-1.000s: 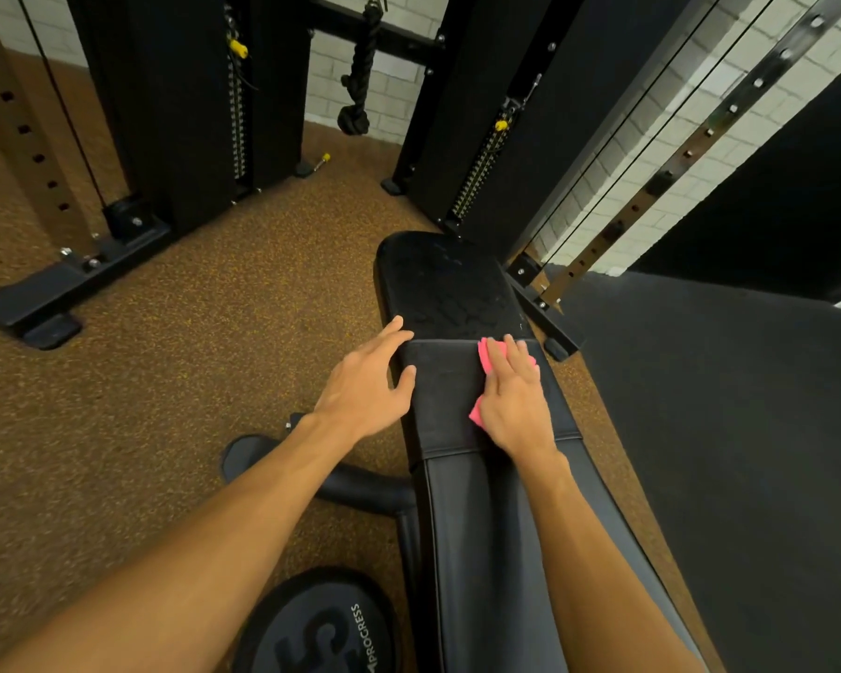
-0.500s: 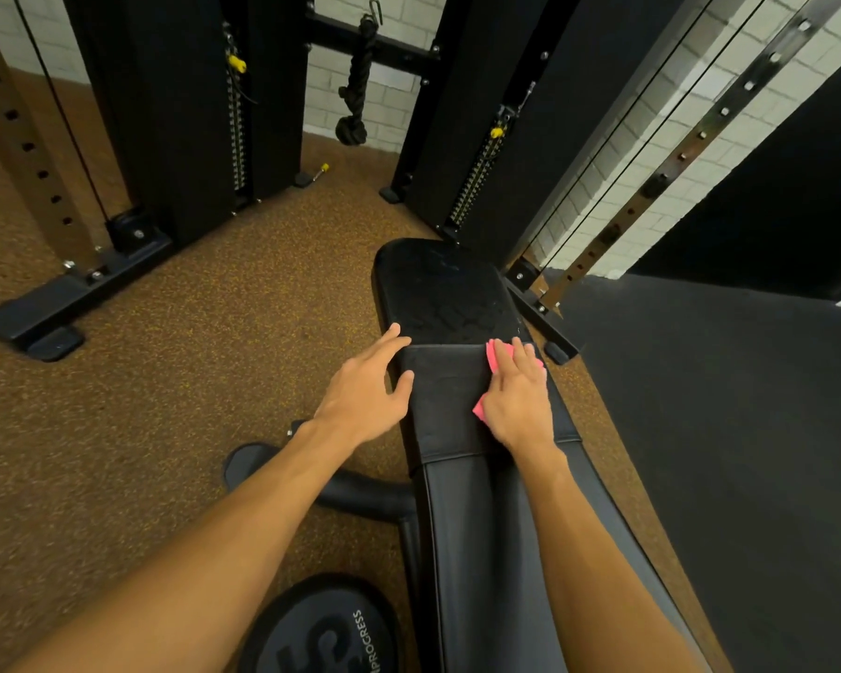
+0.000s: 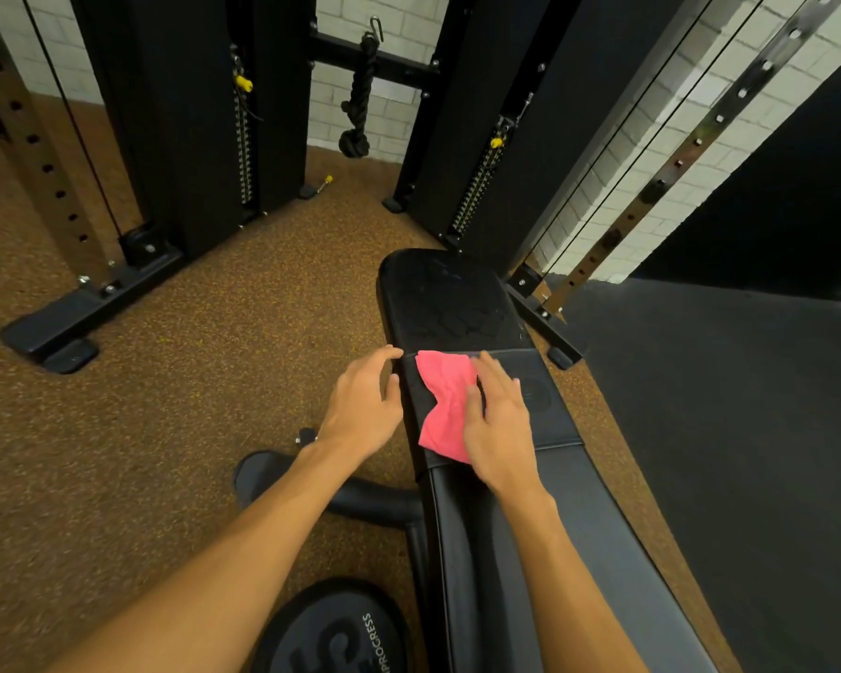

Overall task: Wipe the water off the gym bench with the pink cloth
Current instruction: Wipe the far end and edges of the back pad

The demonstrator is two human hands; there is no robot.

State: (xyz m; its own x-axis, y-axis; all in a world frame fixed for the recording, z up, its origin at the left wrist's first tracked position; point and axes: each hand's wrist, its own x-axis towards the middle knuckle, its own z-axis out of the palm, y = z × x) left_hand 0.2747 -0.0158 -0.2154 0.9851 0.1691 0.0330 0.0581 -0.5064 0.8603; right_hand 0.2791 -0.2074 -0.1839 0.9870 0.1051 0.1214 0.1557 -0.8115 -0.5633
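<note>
The right hand (image 3: 498, 425) lies flat on the gym bench (image 3: 511, 551), palm down, with straight fingers held close together and pointing towards the far end. It presses the right part of the pink cloth (image 3: 444, 405) against the padding and curls round nothing. The forearm comes in from the near edge of the view, along the bench's length.

The pink cloth is spread and crumpled on the short middle band of the bench, nearer its left edge. Its far corner reaches the seam where the far pad begins, and its near corner lies close to the seam of the long near pad.

The left hand (image 3: 365, 405) sits at the left edge of the bench, just beside the cloth. Its fingers are loosely extended and slightly spread, the thumb is against the bench's side, and it holds nothing. Its forearm crosses from the lower left, over the floor (image 3: 190, 361).

Water drops (image 3: 457, 323) shine on the far pad, beyond the cloth. A black weight plate (image 3: 331, 633) lies on the floor beside the bench's near left edge.
</note>
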